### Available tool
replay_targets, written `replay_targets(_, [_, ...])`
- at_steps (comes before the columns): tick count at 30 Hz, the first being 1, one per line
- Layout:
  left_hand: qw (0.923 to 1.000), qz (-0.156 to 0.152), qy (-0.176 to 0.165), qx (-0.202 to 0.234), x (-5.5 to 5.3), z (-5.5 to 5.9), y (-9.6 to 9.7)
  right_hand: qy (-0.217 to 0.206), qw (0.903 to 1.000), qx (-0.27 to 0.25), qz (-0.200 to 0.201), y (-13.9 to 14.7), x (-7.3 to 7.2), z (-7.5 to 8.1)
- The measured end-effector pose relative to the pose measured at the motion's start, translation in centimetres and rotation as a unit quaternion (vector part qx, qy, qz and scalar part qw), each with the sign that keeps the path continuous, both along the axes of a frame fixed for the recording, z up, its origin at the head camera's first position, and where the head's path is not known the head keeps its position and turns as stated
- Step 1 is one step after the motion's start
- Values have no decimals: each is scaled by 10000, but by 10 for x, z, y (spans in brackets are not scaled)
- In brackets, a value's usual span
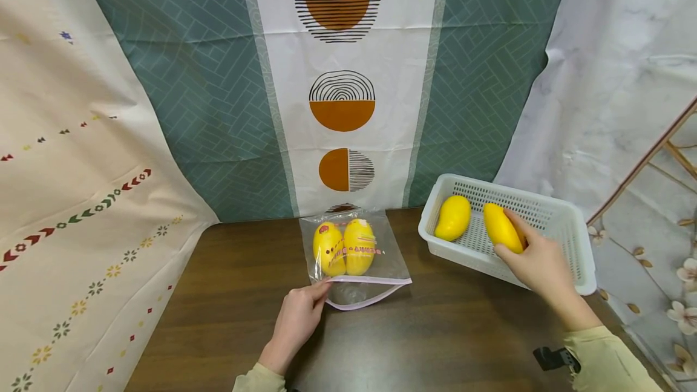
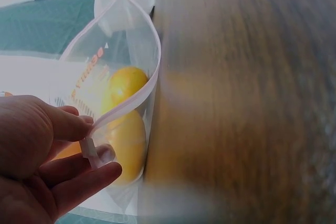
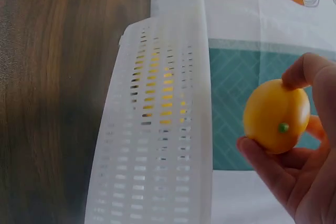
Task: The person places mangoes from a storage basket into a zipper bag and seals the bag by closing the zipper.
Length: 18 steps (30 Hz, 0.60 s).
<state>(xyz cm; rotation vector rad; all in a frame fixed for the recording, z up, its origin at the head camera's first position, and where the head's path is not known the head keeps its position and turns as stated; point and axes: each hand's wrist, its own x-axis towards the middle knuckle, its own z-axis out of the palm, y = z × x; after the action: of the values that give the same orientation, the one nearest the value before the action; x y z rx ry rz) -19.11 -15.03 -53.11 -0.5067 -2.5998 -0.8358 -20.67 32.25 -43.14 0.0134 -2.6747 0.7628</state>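
"Pale sleeves [image 1: 610, 362] come in at the front. What are they over?"

"Brown table [image 1: 403, 349]. By its far right corner sits a white basket [image 1: 463, 257] with lots of little holes."

"What's in it?"

"One mango [image 1: 453, 218] that I can see, at the left end. The right hand [image 1: 539, 262] hides some of the bottom, so I can't tell if there are more."

"What's the next biggest?"

"A clear bag [image 1: 399, 259], by the middle of the table's far edge. Two mangoes [image 1: 360, 242] lie inside, side by side, their long way running from far edge to near edge. The bag's mouth faces the near edge."

"And the fingers?"

"Right ones grip a held mango [image 1: 498, 228], thumb on one side. It's up over the basket, and looks higher than the rim. The left hand [image 1: 298, 313] pinches the left corner of the bag's mouth."

"Which way is that mouth from the held mango?"

"Left, and closer to the near edge, well apart. The mango slants, one end to the far left corner. The left hand is nearer the bag."

"Smallest thing?"

"A thin pink zip strip [image 1: 376, 280]. It gapes."
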Motion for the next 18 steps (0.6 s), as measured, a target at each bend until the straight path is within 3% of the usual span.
replay_targets(10, [10000, -38, 30, -3, 0, 1, 0, 571, 9973, 341, 323, -28, 7, -5])
replay_targets(18, [10000, -61, 61, -3, -1, 1, 0, 397, 9966, 199, 693, -60, 12, -16])
